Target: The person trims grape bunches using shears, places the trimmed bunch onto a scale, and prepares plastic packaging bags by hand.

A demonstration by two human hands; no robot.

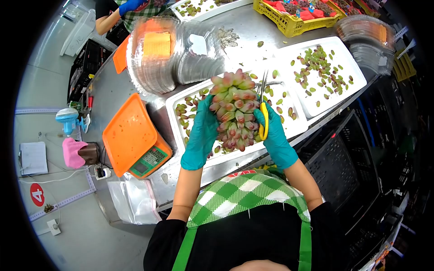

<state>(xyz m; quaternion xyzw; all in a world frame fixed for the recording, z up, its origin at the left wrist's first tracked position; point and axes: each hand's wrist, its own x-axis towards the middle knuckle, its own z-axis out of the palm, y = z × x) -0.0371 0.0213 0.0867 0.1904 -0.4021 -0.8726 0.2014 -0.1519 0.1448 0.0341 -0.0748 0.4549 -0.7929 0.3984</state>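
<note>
A large bunch of pinkish-green grapes [235,112] is held up above a white tray [172,118] that has loose grapes lying in it. My left hand [201,135], in a teal glove, grips the bunch on its left side. On the right side of the bunch is my right hand [275,137], also gloved in teal, with its fingers closed around yellow-handled scissors [263,118]. The metal blades of the scissors point away from me, beside the top of the bunch. Fingertips of both hands are partly hidden by the grapes.
An orange scale [129,135] stands left of the tray. Clear plastic containers [149,56] are stacked behind. A second white tray [352,67] of loose grapes lies to the right; a yellow crate [291,28] is farther back. Another person's blue-gloved hand [131,5] shows at top left.
</note>
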